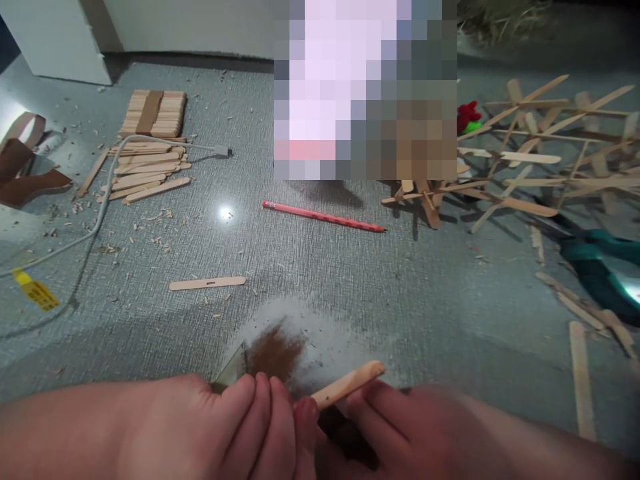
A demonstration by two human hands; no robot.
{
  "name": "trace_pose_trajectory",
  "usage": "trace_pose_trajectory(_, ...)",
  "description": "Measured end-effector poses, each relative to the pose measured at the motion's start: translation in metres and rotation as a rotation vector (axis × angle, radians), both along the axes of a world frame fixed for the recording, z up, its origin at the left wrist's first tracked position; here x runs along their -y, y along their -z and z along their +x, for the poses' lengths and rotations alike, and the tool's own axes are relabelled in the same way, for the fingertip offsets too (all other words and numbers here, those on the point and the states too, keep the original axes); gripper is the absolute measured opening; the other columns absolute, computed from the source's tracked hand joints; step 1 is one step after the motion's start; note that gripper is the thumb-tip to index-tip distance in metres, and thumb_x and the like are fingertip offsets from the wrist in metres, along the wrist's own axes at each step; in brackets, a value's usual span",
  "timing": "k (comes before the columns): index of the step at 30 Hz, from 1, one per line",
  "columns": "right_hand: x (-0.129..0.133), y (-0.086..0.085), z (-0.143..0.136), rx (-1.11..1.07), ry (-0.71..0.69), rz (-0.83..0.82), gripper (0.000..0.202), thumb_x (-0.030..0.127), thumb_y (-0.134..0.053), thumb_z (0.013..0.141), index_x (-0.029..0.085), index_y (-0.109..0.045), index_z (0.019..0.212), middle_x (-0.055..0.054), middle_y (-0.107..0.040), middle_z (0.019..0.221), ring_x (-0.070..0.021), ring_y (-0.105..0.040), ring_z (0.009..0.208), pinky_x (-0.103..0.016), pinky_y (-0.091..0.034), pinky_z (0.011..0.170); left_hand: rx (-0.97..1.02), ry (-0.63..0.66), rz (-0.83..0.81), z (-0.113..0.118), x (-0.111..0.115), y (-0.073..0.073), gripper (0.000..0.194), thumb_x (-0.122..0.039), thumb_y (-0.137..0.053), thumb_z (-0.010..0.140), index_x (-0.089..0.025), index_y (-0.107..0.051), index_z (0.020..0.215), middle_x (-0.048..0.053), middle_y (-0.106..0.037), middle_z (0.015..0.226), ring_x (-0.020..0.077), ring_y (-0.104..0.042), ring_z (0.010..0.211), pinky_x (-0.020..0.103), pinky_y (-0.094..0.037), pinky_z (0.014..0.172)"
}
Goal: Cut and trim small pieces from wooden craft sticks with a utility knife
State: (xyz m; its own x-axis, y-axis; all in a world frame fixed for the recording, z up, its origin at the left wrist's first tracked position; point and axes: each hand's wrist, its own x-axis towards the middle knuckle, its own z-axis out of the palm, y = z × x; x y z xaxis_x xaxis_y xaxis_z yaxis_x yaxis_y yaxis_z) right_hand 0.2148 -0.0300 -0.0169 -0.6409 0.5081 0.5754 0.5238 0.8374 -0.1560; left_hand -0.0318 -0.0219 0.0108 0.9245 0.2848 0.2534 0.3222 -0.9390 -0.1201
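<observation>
A wooden craft stick [347, 385] slants up to the right between my two hands at the bottom middle. My left hand [240, 427] is closed round its lower left end, which the fingers hide. My right hand [400, 427] is curled beside the stick's right part, with bent fingers under and against it; a dark object [347, 437] shows beneath, too dim to name. Brown powder [275, 350] lies on a whitish patch just beyond my hands, next to a thin flat piece [233, 368]. Farther left, a stick with a small slot [207, 283] lies flat.
Bundled sticks [167, 115] and loose sticks [150, 177] lie upper left beside a grey cable [103, 200]. A red pencil [325, 217] is in the middle. At right stand a lattice of joined sticks [530, 158] and a green-handled tool [595, 273]. A blurred block covers the top middle.
</observation>
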Motion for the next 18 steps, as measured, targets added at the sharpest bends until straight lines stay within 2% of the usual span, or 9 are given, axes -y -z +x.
trace_pose_trajectory(1, -0.001, 0.000, 0.000, 0.002, -0.010, 0.007, 0.027, 0.016, -0.065, 0.078, 0.023, -0.049, 0.058, 0.003, -0.038, 0.050, -0.0155, -0.021, 0.052, -0.038, -0.009, 0.044, 0.019, 0.079, 0.113, 0.000, 0.000, -0.001, 0.027, -0.040, -0.056, 0.089, -0.030, -0.074, 0.106, -0.002, -0.077, 0.108, 0.0171, -0.070, 0.090, 0.024, -0.061, 0.063)
trace_pose_trajectory(3, -0.002, -0.001, -0.002, -0.018, 0.020, -0.002, 0.029, 0.015, -0.062, 0.082, 0.022, -0.048, 0.057, 0.003, -0.038, 0.049, -0.0156, -0.022, 0.052, -0.038, -0.010, 0.044, 0.021, 0.117, 0.217, 0.000, -0.001, -0.003, 0.030, -0.044, -0.056, 0.085, -0.027, -0.074, 0.102, 0.000, -0.077, 0.105, 0.0181, -0.069, 0.088, 0.027, -0.061, 0.067)
trace_pose_trajectory(7, -0.002, -0.001, -0.005, -0.062, 0.077, -0.029, 0.035, 0.014, -0.055, 0.088, 0.022, -0.046, 0.055, 0.004, -0.039, 0.049, -0.0150, -0.022, 0.051, -0.038, -0.011, 0.045, 0.050, 0.086, 0.206, 0.001, -0.003, -0.005, 0.029, -0.046, -0.061, 0.081, -0.023, -0.072, 0.095, 0.003, -0.076, 0.102, 0.0183, -0.068, 0.086, 0.029, -0.059, 0.072)
trace_pose_trajectory(10, -0.001, 0.000, -0.005, -0.030, 0.006, -0.015, 0.033, 0.015, -0.059, 0.086, 0.022, -0.046, 0.057, 0.004, -0.039, 0.049, -0.0149, -0.023, 0.051, -0.037, -0.012, 0.046, 0.071, 0.099, 0.220, 0.002, -0.004, -0.004, 0.023, -0.042, -0.062, 0.085, -0.022, -0.072, 0.093, 0.003, -0.076, 0.100, 0.0182, -0.068, 0.083, 0.030, -0.058, 0.071)
trace_pose_trajectory(14, -0.002, 0.000, -0.001, -0.030, 0.062, -0.023, 0.034, 0.015, -0.058, 0.085, 0.022, -0.044, 0.055, 0.003, -0.037, 0.049, -0.0156, -0.021, 0.052, -0.037, -0.009, 0.045, 0.058, 0.131, 0.220, 0.002, -0.005, -0.004, 0.021, -0.037, -0.058, 0.091, -0.023, -0.073, 0.096, 0.002, -0.077, 0.100, 0.0174, -0.069, 0.081, 0.030, -0.060, 0.070)
trace_pose_trajectory(15, -0.003, -0.001, 0.001, -0.026, 0.051, -0.017, 0.033, 0.015, -0.059, 0.084, 0.022, -0.044, 0.055, 0.003, -0.037, 0.049, -0.0156, -0.021, 0.053, -0.038, -0.010, 0.045, 0.065, 0.137, 0.221, 0.002, -0.006, -0.004, 0.021, -0.036, -0.057, 0.092, -0.024, -0.073, 0.096, 0.001, -0.077, 0.100, 0.0169, -0.069, 0.081, 0.030, -0.060, 0.071)
trace_pose_trajectory(18, -0.006, -0.002, 0.005, 0.050, -0.110, 0.014, 0.027, 0.015, -0.068, 0.076, 0.023, -0.048, 0.059, 0.005, -0.040, 0.052, -0.0147, -0.023, 0.053, -0.037, -0.011, 0.045, 0.102, 0.105, 0.203, 0.006, -0.008, -0.007, 0.017, -0.028, -0.059, 0.092, -0.023, -0.074, 0.096, 0.000, -0.078, 0.096, 0.0153, -0.068, 0.078, 0.027, -0.059, 0.069)
